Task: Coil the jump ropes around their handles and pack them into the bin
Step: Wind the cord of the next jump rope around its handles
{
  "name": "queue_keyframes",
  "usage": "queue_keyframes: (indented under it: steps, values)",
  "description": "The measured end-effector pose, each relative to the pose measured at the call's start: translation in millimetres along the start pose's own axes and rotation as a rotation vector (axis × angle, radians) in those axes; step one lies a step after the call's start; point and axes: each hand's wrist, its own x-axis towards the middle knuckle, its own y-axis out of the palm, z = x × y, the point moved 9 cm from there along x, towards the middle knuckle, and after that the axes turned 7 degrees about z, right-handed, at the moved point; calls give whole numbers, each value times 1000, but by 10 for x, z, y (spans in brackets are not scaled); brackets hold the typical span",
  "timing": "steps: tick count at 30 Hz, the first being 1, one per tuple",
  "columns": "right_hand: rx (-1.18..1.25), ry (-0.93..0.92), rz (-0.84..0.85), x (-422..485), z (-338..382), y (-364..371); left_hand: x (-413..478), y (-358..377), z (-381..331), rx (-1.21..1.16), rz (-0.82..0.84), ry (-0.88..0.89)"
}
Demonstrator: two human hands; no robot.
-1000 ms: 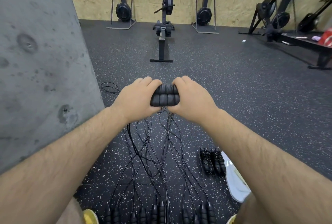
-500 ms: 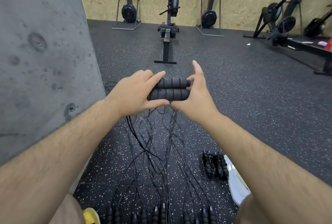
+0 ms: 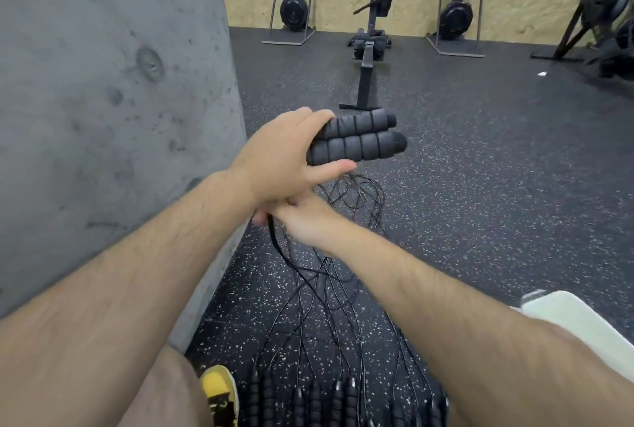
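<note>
While ropes sprawl over the speckled gym floor (image 3: 480, 186), both hands are busy.
Left hand (image 3: 281, 159) clasps two foam handles (image 3: 356, 142) side by side; right hand (image 3: 305, 221), beneath it, pinches the cord (image 3: 274, 238). Concrete pillar (image 3: 103, 118) left, rowing machine (image 3: 370, 49) ahead, white bin (image 3: 583, 327) right.

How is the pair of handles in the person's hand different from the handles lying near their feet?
The held handles are up in the air, gripped side by side in the left hand; the floor handles lie in a row on the speckled floor. The held pair points sideways to the right; the floor ones point away from the person. Both sets are black ribbed foam with thin black cords.
</note>
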Motion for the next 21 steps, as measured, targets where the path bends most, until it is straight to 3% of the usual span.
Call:
queue_keyframes:
  steps: [3,13,21]
  values:
    - [33,-39,-1,-60,22,-162,-61,-49,105,-6,-8,6]
    - [-337,-4,-71,-535,-198,-1127,-175,-4,269,65,12,22]
    - [-489,-9,-235,-937,-153,-1621,-163,154,46,108,89,129]
